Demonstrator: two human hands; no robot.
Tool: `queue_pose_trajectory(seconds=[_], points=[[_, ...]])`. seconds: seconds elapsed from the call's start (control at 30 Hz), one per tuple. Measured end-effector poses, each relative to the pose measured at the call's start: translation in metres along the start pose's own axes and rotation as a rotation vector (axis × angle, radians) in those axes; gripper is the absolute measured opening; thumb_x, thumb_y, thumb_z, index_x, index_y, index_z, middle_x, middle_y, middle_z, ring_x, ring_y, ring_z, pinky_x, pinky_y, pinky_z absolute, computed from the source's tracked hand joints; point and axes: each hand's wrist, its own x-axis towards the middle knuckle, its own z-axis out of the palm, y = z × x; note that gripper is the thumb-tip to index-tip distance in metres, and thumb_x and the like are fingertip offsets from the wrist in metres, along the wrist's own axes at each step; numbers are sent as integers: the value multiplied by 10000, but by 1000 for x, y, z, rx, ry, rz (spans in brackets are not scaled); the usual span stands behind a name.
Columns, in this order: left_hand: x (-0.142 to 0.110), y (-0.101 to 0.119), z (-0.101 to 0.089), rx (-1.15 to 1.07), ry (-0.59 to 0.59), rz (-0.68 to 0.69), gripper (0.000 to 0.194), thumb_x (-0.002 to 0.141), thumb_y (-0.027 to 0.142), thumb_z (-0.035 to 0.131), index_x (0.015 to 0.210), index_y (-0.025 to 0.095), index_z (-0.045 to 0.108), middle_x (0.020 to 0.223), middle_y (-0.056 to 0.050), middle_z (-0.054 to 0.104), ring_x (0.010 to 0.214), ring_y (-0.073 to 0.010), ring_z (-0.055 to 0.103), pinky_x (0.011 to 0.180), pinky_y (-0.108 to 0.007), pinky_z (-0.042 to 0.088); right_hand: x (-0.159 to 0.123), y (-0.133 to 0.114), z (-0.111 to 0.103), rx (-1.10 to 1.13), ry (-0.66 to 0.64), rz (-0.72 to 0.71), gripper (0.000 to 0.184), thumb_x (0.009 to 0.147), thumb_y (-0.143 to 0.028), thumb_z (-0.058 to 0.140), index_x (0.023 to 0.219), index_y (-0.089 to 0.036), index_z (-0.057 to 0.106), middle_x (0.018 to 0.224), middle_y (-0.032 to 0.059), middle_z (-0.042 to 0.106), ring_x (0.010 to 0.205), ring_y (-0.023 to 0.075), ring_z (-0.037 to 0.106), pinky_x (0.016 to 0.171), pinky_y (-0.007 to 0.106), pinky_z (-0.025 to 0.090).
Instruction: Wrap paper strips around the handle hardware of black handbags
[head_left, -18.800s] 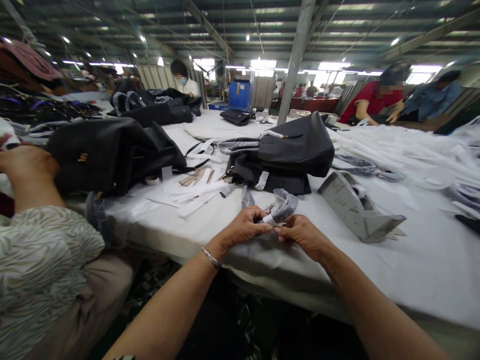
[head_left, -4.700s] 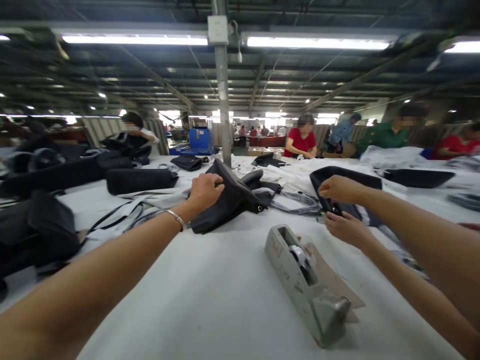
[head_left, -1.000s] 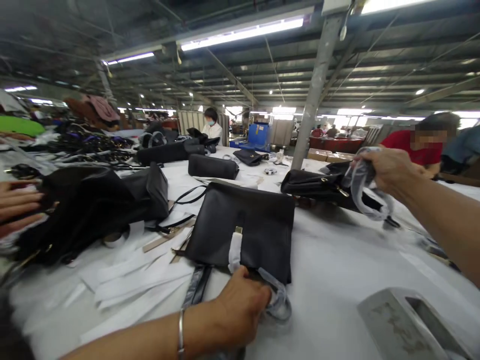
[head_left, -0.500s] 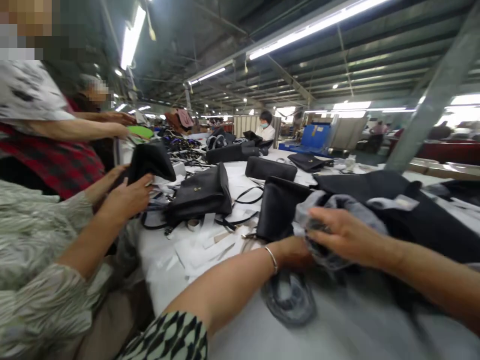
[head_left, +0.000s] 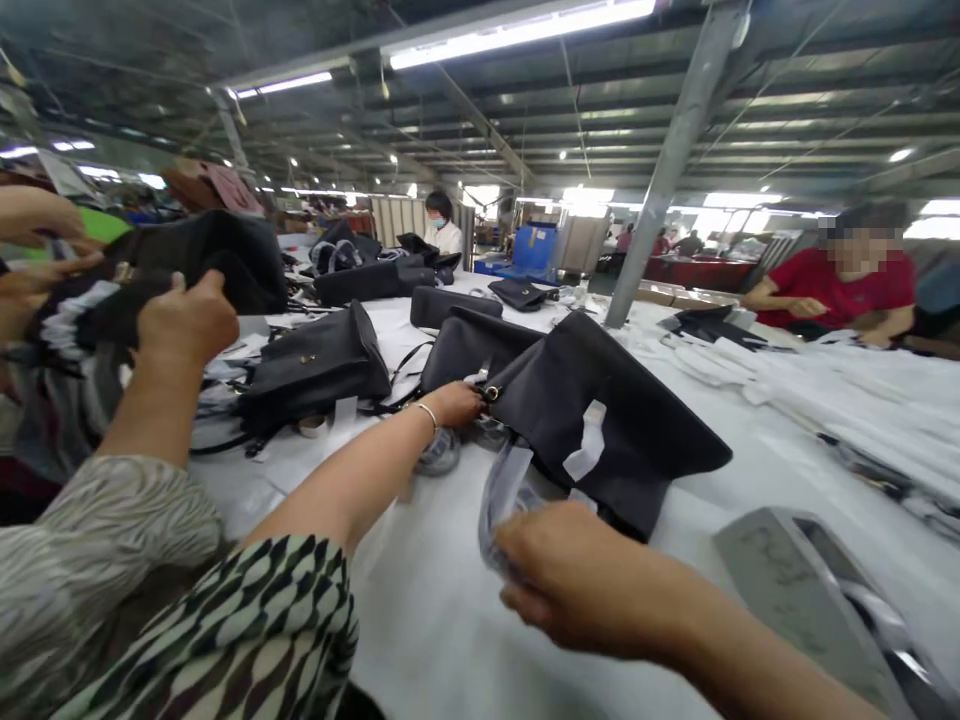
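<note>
A black leather handbag [head_left: 615,420] lies on the white table [head_left: 465,600] in front of me, with a strip of white paper on its side. My left hand [head_left: 454,403], a bangle on its wrist, grips the bag at its gold clasp. My right hand [head_left: 570,575] is closed on the bag's strap [head_left: 506,490], which is wrapped in greyish clear film, near the table's front. A second black bag [head_left: 469,350] stands just behind the first.
A grey metal tape dispenser [head_left: 810,600] sits at the lower right. A co-worker's hand [head_left: 184,320] on my left holds up another black bag [head_left: 202,262]. More black bags [head_left: 315,370] and paper strips lie beyond. White sheets [head_left: 825,390] cover the right; a steel post [head_left: 667,170] rises behind.
My view swung back to the right. My left hand moved up to the bag's clasp. My right hand drew the wrapped strap toward me. The co-worker lifted a bag higher.
</note>
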Motion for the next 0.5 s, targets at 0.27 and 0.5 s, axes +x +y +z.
queue_pose_trajectory(seconds=[0.27,0.5], points=[[-39,25,-42,-35,-236,-322,418,547,66,809,938,138,679,1029,-170,678,1083,-345,568,997,-460,348,-51,10,119,413,681,158,266,932,-426,517,1051,-232,655,1147,90,661,1102,236,586,1026,415,402],[-51,115,-72,-351,74,-402,357,776,177,621,1131,212,618,1182,-65,638,1104,-250,566,971,-320,401,-83,92,150,376,1070,895,516,795,-426,504,1208,-121,559,1285,184,550,1216,319,492,1043,499,382]])
